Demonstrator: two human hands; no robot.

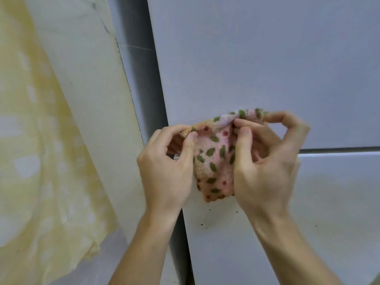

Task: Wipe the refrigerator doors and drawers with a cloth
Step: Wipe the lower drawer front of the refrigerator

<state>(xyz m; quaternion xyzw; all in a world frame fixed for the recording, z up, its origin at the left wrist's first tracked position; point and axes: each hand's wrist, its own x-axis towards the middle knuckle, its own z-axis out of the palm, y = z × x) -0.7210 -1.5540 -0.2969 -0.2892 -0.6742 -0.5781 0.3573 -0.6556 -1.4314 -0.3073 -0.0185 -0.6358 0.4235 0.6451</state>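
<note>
The right hand (265, 167) (fingertips (287, 116) blurred) covers part of the cloth (213, 161); the door (267, 58) is cropped.

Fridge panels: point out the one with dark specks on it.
The lower panel, below the horizontal seam: small dark specks dot it just under the cloth. The upper panel shows none.

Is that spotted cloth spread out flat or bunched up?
Bunched and folded: the cloth hangs doubled between the left hand and right hand, both pinching its top edge.
</note>
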